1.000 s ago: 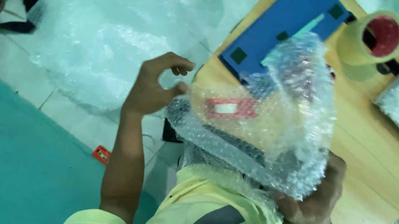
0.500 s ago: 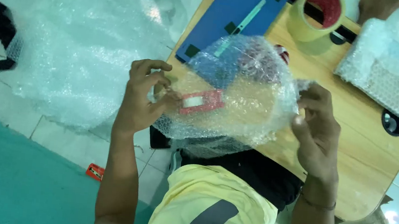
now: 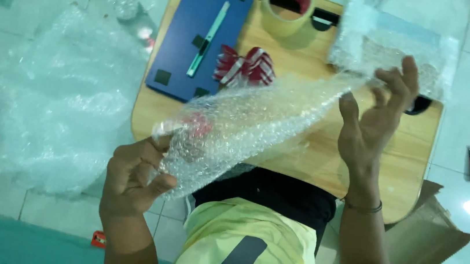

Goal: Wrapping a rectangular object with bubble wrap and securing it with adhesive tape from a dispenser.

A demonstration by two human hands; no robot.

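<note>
My left hand (image 3: 131, 176) pinches the near left corner of a clear bubble wrap sheet (image 3: 247, 124). My right hand (image 3: 373, 120) holds the far right corner between thumb and fingers, so the sheet is stretched flat over the small wooden table (image 3: 411, 168). A red item shows faintly through the wrap near my left hand. Just beyond the sheet lies a red and white striped object (image 3: 244, 68).
On the table sit a blue cutting mat (image 3: 183, 39) with a green utility knife (image 3: 207, 39), a roll of tan tape (image 3: 288, 6) and a bubble-wrapped parcel (image 3: 396, 41). A big sheet of bubble wrap (image 3: 58, 102) covers the tiled floor at left. Cardboard (image 3: 426, 251) lies at right.
The wrap was bunched around a red item between my hands. Now it is pulled out flat, my right hand has moved up and right, and the striped object is uncovered.
</note>
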